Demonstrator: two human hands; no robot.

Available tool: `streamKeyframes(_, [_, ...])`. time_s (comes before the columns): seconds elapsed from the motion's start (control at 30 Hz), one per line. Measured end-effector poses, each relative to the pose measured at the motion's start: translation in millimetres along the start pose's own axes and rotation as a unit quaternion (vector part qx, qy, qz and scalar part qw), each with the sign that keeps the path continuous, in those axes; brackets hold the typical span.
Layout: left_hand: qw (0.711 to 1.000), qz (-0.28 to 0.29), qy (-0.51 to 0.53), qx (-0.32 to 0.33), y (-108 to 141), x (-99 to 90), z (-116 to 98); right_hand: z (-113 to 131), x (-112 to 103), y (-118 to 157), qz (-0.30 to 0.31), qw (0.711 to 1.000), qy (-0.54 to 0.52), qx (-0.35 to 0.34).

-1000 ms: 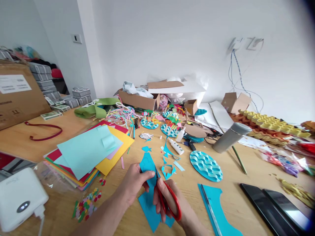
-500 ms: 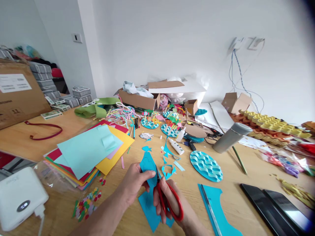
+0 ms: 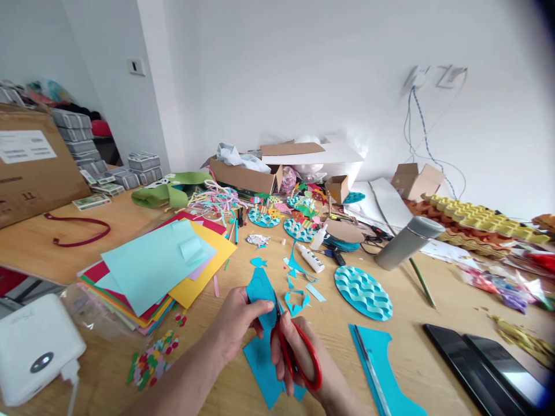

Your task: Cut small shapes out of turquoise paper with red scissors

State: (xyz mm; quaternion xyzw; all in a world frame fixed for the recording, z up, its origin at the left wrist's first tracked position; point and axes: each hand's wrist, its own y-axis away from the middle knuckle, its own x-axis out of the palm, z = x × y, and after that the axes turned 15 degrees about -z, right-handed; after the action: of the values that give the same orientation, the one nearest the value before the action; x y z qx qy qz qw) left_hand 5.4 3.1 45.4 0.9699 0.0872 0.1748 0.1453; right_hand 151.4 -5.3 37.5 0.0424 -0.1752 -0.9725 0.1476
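Note:
My left hand (image 3: 238,318) pinches a piece of blue paper (image 3: 259,284) between thumb and fingers, its pointed end facing away from me. Red-handled scissors (image 3: 310,355) are in my right hand (image 3: 295,349), fingers through the loops, and their blades (image 3: 278,309) lie at the right edge of that paper. Under my hands rests another blue paper piece (image 3: 264,372), partly hidden. Beyond the held paper lie a small blue paper fish (image 3: 259,262) and a blue offcut with a hole (image 3: 297,301).
Coloured paper sheets (image 3: 143,263) are stacked left, near paper dots (image 3: 154,361) and a white power bank (image 3: 39,349). To the right are a wavy blue oval (image 3: 363,293), blue paper with a pen (image 3: 381,370), phones (image 3: 472,370) and a grey flask (image 3: 407,242). A glue bottle (image 3: 311,258) lies ahead.
Almost nothing differs. The scissor handles and my right fingers have shifted very slightly; my left hand and the blue paper stay in place.

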Motion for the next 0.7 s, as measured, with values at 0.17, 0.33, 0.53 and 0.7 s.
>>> streamKeyframes(0.17, [1.0,-0.005,0.01,-0.001,-1.2,-0.3,3.5,-2.0,0.3,-0.6,-0.012,1.0,0.024,-0.009])
streamKeyframes(0.33, [1.0,0.001,0.018,0.006,-1.7,-1.4,4.8,-4.4,0.7,-1.5,-0.012,0.999,0.031,-0.007])
streamKeyframes(0.53, [1.0,0.004,-0.003,0.004,-3.2,-2.3,3.9,-0.2,0.3,-1.8,-0.004,0.999,0.034,-0.024])
streamKeyframes(0.7, [1.0,0.003,-0.01,0.006,-3.6,-2.8,2.9,2.0,0.8,0.2,-0.008,0.999,0.048,-0.016])
